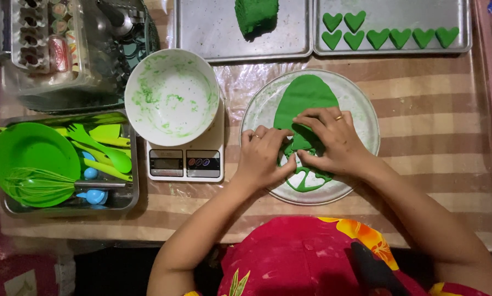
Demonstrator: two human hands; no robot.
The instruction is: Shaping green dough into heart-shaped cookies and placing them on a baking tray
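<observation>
Hands working rolled green dough point(303, 98) on a round plate point(361, 104).
Left hand point(263, 156) and right hand point(331, 140), fingers curled, press together on the sheet's near edge, beside heart-shaped cut-outs.

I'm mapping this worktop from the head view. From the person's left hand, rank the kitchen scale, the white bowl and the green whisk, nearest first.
From the left hand:
1. Kitchen scale, just beside it, outward.
2. White bowl, on the scale, further up.
3. Green whisk, in the far-side tray.
</observation>
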